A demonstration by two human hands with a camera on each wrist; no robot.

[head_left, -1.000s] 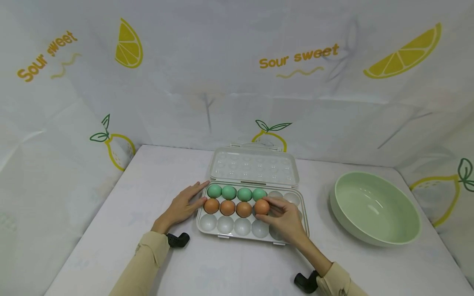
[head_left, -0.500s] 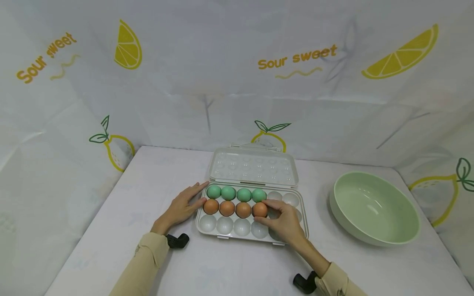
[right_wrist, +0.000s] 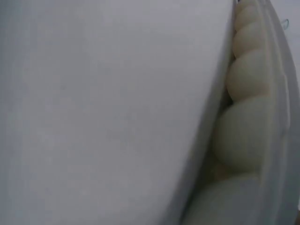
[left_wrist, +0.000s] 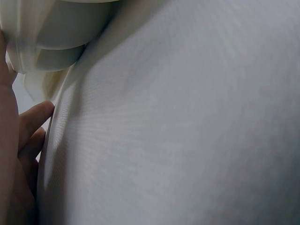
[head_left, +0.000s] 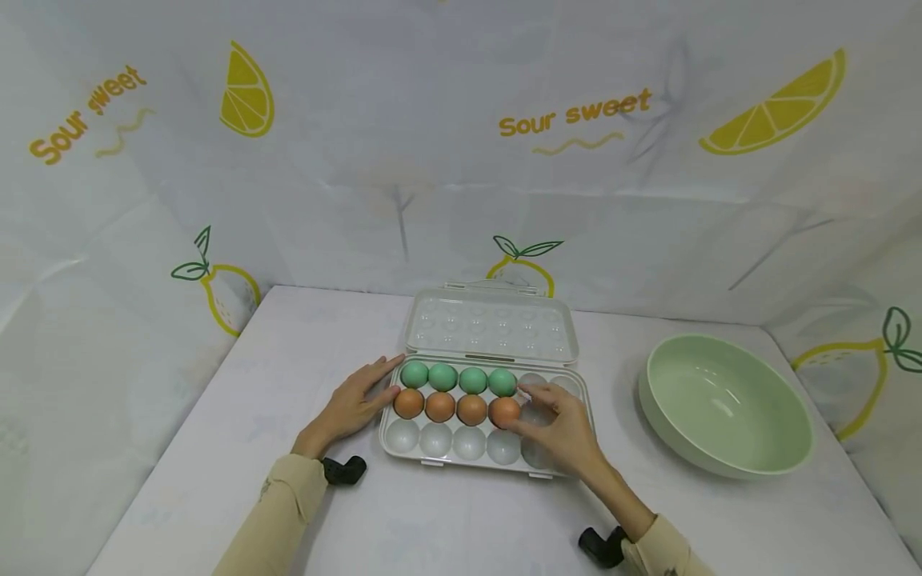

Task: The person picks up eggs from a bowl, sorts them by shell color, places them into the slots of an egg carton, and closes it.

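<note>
An egg carton [head_left: 513, 464] of pale plastic lies with its lid [head_left: 493, 324] folded back. Several green eggs [head_left: 473, 380] fill part of its far row. Brown eggs [head_left: 439, 407] sit in the middle row, and the near row's cups [head_left: 469, 442] hold nothing. Beside the rightmost brown egg [head_left: 503, 410], my right hand [head_left: 563, 430] has its thumb and fingers spread, the egg seated in its cup. My left hand [head_left: 353, 406] rests against the carton's left edge with fingers extended. In the left wrist view, only some fingers [left_wrist: 36, 119] show beside the carton.
A large light green bowl [head_left: 727, 408] stands on the right side of the white-covered table [head_left: 439, 528]. Behind the table hangs a lemon-printed sheet [head_left: 446, 192]. The right wrist view shows the rounded undersides of the carton's cups [right_wrist: 241, 133].
My right hand lowered the rightmost brown egg into its middle-row cup, then let go and drew back slightly to the right. The left hand has stayed at the carton's edge.
</note>
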